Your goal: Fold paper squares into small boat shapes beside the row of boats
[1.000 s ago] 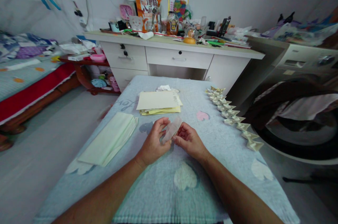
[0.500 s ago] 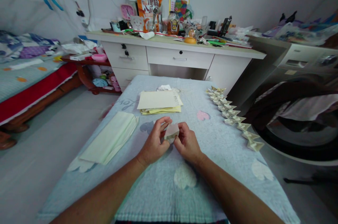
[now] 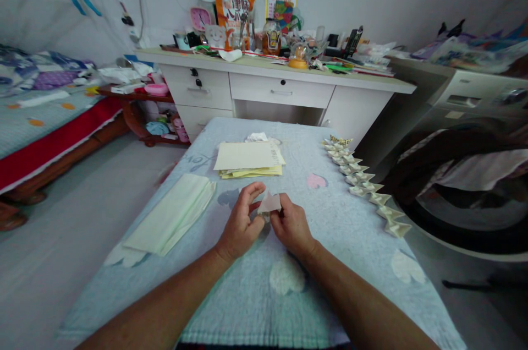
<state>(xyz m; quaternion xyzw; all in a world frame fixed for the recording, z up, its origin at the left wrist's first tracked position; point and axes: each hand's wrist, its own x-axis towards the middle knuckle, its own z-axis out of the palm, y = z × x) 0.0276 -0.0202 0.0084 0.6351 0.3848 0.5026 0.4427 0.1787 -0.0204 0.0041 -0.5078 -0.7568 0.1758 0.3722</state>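
Paper pc (image 3: 270,203) btwn both hands (image 3: 293,225), nr paper stack (image 3: 243,156)

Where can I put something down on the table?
There's bare cloth between the right hand and the folded paper row, and more between the forearms. Crowded: the left side with pale sheets, the far middle with the paper stack.

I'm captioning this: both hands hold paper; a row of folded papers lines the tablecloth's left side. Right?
Wrong side: in the head view, the row of folded papers lines the right side of the tablecloth. The left hand and right hand hold paper.
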